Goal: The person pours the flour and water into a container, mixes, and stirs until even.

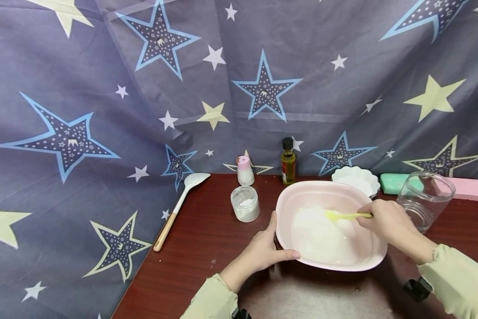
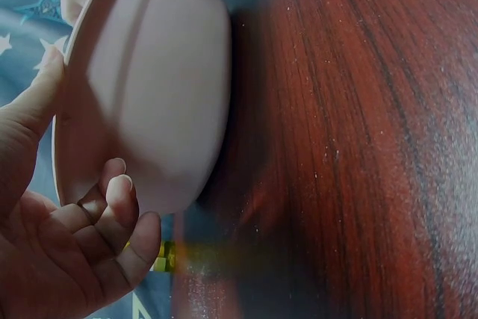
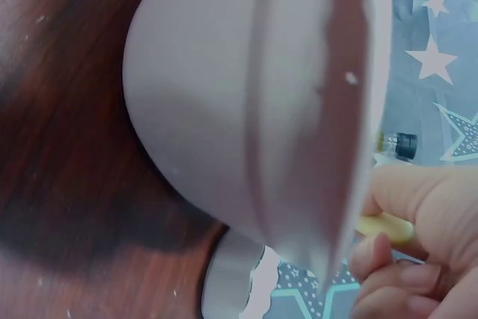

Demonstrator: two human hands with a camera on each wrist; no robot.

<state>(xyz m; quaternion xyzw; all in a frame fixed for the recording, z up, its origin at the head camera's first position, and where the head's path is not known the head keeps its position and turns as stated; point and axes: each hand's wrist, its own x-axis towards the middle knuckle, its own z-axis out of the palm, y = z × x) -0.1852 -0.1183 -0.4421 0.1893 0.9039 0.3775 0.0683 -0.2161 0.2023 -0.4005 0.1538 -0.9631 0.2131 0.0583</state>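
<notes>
A pink oval basin with white powdery or milky contents stands toward the right of the table. My left hand grips its left end, thumb on the rim. In the left wrist view, the curled fingers lie by the basin's outer wall. My right hand pinches the handle of a yellow spoon-like utensil over the right rim. The utensil's head reaches the white contents. In the right wrist view, the basin's wall hides that head, while the yellow handle end shows between the fingers.
Behind the basin are an oil bottle and a white scalloped bowl. Left of it stand a pink-capped shaker, a jar of white powder and a wooden-handled ladle. At right, a clear container stands before green and pink blocks.
</notes>
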